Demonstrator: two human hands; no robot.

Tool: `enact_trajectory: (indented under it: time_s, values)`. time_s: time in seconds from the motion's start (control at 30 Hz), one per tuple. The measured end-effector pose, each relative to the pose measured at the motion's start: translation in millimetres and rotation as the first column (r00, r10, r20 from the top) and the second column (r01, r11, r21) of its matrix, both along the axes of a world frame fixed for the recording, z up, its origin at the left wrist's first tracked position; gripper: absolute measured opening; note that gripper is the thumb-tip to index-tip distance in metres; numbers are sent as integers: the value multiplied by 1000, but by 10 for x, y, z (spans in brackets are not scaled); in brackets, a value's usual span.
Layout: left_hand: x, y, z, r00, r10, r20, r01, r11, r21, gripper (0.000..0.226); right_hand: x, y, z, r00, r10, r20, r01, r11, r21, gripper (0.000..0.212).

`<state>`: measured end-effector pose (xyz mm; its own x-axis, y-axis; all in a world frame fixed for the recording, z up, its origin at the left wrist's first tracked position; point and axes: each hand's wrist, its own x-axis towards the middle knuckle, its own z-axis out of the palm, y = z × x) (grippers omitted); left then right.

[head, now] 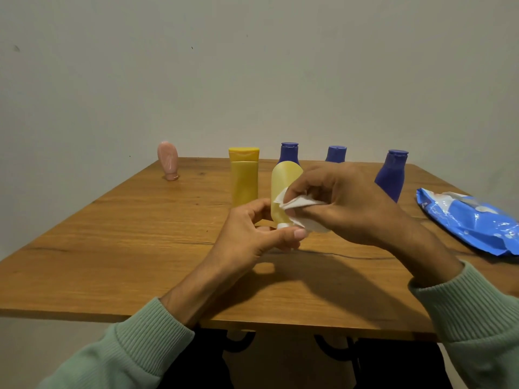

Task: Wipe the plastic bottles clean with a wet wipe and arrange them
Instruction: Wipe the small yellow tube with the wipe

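Observation:
A pale yellow bottle [283, 189] stands cap-down above the table's middle, and my left hand [261, 234] pinches its white cap end. My right hand [342, 203] grips a white wet wipe [302, 210] and presses it against the bottle's side. Behind them stand a yellow bottle [243, 176], three blue bottles [289, 153] [336, 154] [391, 175] and, far left, a pink bottle [168, 161] upside down on its cap. My right hand hides the lower part of the middle blue bottle.
A blue wet-wipe pack [471, 220] lies at the table's right edge. The wooden table [112, 248] reaches to a plain wall behind the bottles. Its near edge runs just above my sleeves, with dark legs below.

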<state>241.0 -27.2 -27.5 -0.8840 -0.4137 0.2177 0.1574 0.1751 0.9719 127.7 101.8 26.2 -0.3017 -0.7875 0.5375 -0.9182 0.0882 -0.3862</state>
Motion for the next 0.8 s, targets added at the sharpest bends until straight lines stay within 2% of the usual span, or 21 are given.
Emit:
enact_trajectory:
  time_s: [0.1,0.17,0.23,0.4,0.5,0.63,0.8]
  values:
    - [3,-7,-16,1000,0,21,0,1000,-16,46,15,-60,-75,996,-72,-48,63,985,-162,21]
    - [9,-2,-26,999,-11,30,11,1000,7,47,35,-98,-113,992,-104,-75,87,974,-207,21]
    - [6,5,-37,1000,0,24,0,1000,-4,49,68,-113,-123,993,-91,-80,78,985,-154,22]
    - [-30,-20,-77,997,71,-22,-73,991,-112,46,139,-84,-62,992,16,-126,-4,995,97,22]
    - [-21,-21,-66,998,67,-16,-68,992,-107,47,106,-42,-26,994,28,-103,-17,993,114,21]
    - [-5,-17,-21,1000,29,4,-29,999,34,44,22,-18,-31,993,-4,-121,5,1000,5,21]
    - [-4,-9,16,999,-37,18,34,990,139,41,-119,-6,-59,977,-172,-129,142,967,-211,22]
